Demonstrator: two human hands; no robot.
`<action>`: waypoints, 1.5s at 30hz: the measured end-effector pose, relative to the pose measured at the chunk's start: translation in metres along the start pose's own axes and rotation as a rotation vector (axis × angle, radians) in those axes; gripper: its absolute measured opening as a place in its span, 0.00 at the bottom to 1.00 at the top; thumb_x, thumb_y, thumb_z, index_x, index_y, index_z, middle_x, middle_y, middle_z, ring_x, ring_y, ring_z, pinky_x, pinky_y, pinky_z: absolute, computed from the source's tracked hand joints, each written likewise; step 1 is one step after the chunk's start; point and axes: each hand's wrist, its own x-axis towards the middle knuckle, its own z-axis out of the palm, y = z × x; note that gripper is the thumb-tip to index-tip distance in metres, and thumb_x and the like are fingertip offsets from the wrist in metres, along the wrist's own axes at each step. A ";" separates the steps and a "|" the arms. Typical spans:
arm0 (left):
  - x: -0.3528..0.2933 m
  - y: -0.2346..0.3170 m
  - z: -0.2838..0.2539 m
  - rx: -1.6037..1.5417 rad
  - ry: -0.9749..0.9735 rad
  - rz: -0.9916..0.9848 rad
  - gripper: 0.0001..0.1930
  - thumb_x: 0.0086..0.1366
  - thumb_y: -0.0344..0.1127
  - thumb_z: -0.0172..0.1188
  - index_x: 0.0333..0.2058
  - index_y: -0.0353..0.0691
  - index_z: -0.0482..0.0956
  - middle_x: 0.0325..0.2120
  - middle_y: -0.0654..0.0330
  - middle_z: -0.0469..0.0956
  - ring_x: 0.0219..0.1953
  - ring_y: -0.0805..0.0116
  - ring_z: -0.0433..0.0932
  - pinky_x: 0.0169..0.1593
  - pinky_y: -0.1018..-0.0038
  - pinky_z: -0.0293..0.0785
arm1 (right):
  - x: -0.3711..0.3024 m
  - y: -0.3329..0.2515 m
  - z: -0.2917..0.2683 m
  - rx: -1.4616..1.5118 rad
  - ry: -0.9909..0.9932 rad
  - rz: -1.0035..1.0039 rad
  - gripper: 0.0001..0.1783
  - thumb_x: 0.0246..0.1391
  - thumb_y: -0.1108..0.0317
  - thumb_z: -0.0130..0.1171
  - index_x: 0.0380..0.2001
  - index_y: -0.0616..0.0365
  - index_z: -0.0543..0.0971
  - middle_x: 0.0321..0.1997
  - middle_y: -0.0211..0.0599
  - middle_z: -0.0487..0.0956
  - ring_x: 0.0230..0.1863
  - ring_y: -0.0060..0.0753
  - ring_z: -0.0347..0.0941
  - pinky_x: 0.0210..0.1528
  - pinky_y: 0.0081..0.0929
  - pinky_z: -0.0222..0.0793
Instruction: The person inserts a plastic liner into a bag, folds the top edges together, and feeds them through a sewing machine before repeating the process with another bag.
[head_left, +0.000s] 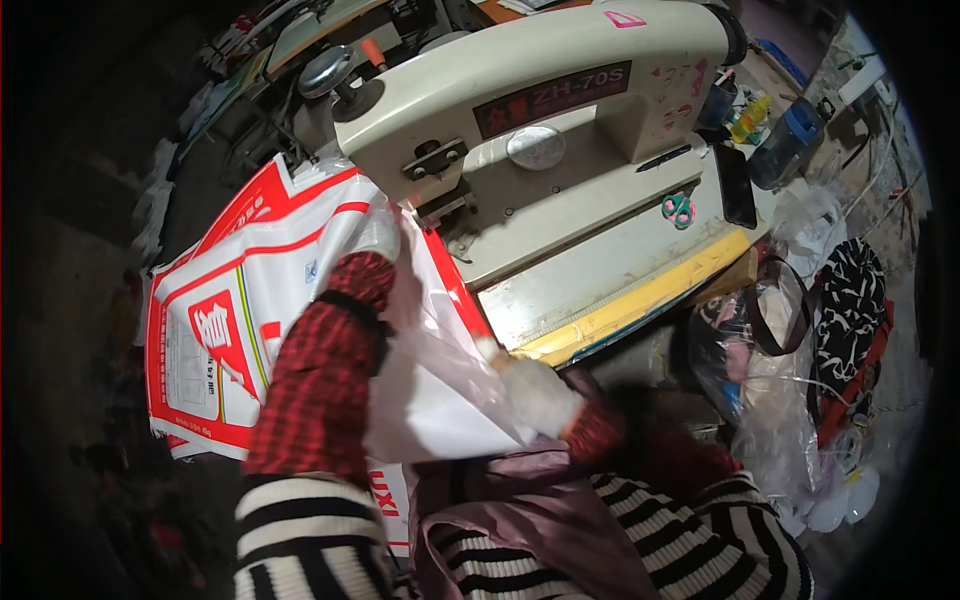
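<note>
Head view: sack slants its red edge between hands, left hand nearer the sewing machine.
Right hand pinches the near end; left's grip, can't tell.

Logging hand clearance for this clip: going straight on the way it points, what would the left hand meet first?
Past the red-and-white bag it touches, the left hand would probably meet the cream sewing machine's head, though depth is unclear.
</note>
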 end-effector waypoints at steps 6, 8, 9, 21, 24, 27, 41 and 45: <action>-0.175 0.013 -0.134 0.258 -0.215 -0.022 0.14 0.62 0.42 0.53 0.39 0.36 0.75 0.33 0.48 0.77 0.32 0.52 0.77 0.37 0.60 0.72 | 0.096 -0.036 -0.028 -0.201 0.018 -0.210 0.28 0.53 0.72 0.50 0.57 0.67 0.60 0.21 0.51 0.77 0.24 0.48 0.75 0.28 0.40 0.72; -0.249 0.041 -0.134 0.311 -0.325 -0.026 0.14 0.62 0.41 0.53 0.38 0.35 0.75 0.32 0.47 0.77 0.32 0.51 0.76 0.36 0.60 0.72 | 0.109 -0.030 -0.030 -0.093 -0.172 -0.165 0.31 0.55 0.70 0.51 0.61 0.60 0.57 0.24 0.51 0.76 0.23 0.48 0.74 0.29 0.35 0.72; -0.260 0.055 -0.137 0.346 -0.365 -0.044 0.14 0.62 0.41 0.52 0.38 0.35 0.75 0.32 0.46 0.77 0.32 0.50 0.76 0.36 0.60 0.72 | 0.114 -0.034 -0.030 -0.426 -0.170 -0.244 0.31 0.56 0.68 0.51 0.62 0.56 0.57 0.26 0.52 0.77 0.24 0.48 0.74 0.30 0.35 0.73; -0.262 0.163 -0.140 0.064 -1.189 0.263 0.25 0.55 0.44 0.65 0.46 0.36 0.69 0.30 0.52 0.74 0.33 0.61 0.74 0.40 0.68 0.70 | 0.099 -0.031 -0.028 -0.064 0.019 -0.041 0.19 0.55 0.70 0.44 0.49 0.63 0.68 0.28 0.56 0.77 0.33 0.54 0.76 0.35 0.43 0.71; -0.228 0.199 -0.168 0.534 -1.338 0.291 0.22 0.58 0.46 0.59 0.46 0.39 0.72 0.27 0.50 0.75 0.29 0.55 0.75 0.37 0.66 0.73 | 0.099 -0.022 -0.027 -0.018 0.094 -0.029 0.18 0.55 0.68 0.43 0.48 0.64 0.68 0.27 0.55 0.77 0.32 0.54 0.76 0.33 0.43 0.71; -0.218 0.222 -0.202 0.750 -1.247 0.213 0.18 0.57 0.45 0.56 0.42 0.42 0.76 0.27 0.52 0.76 0.28 0.55 0.76 0.35 0.66 0.74 | 0.099 -0.025 -0.024 -0.023 0.050 -0.033 0.18 0.56 0.68 0.42 0.49 0.63 0.68 0.30 0.57 0.77 0.33 0.52 0.75 0.33 0.40 0.71; -0.326 0.213 -0.111 0.928 -0.832 1.319 0.07 0.48 0.38 0.57 0.23 0.41 0.76 0.20 0.59 0.72 0.26 0.60 0.71 0.32 0.65 0.70 | 0.090 -0.020 -0.006 0.575 0.044 0.123 0.17 0.54 0.66 0.44 0.46 0.61 0.71 0.36 0.59 0.77 0.38 0.53 0.76 0.42 0.41 0.71; -0.294 0.262 -0.138 0.588 -1.017 1.193 0.09 0.44 0.35 0.52 0.12 0.37 0.69 0.11 0.58 0.65 0.17 0.60 0.69 0.30 0.67 0.70 | 0.072 -0.017 0.038 0.036 0.137 -0.301 0.15 0.58 0.66 0.43 0.41 0.67 0.70 0.30 0.57 0.77 0.36 0.55 0.75 0.41 0.41 0.70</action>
